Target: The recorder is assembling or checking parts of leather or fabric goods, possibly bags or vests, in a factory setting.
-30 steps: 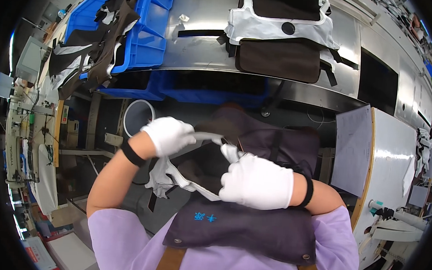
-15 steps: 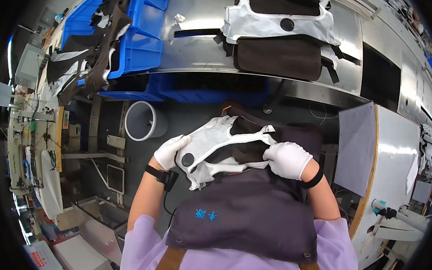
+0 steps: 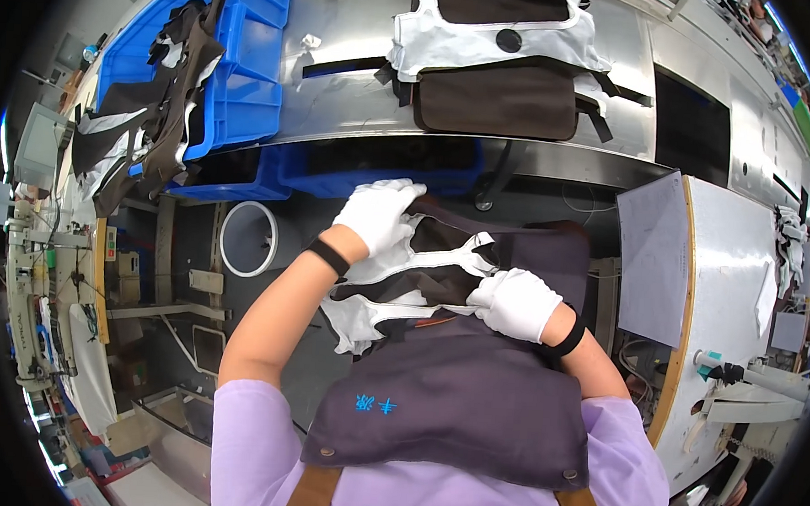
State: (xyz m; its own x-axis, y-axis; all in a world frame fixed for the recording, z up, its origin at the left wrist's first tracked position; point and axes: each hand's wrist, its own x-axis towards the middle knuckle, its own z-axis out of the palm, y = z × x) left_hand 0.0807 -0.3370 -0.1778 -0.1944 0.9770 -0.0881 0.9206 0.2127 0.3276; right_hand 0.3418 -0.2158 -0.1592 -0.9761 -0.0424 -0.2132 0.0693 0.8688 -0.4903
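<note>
Across my lap lies a sewn fabric piece point(image 3: 377, 267), white with dark brown parts and open strap-like bands. My left hand point(image 3: 379, 217), in a white glove, is closed over its far left edge; the fingertips are partly out of sight. On the right, my gloved right hand point(image 3: 515, 303) pinches the ends of the white bands. The near left corner of the piece hangs loose. Beneath it is my dark apron point(image 3: 470, 403). A similar white and brown piece point(image 3: 489, 51) with a black round patch rests on the metal table ahead.
The metal table point(image 3: 340, 103) runs along the far side. At its left, a blue bin point(image 3: 250, 62) overflows with brown and white fabric pieces point(image 3: 180, 85). A white bucket point(image 3: 250, 238) stands on the floor. To the right is a white-topped table point(image 3: 728, 297); sewing machines line the left.
My left hand has moved from the near left edge to the far edge of the fabric piece, covering part of it. My right hand keeps its grip, shifting slightly left. The view has shifted slightly.
</note>
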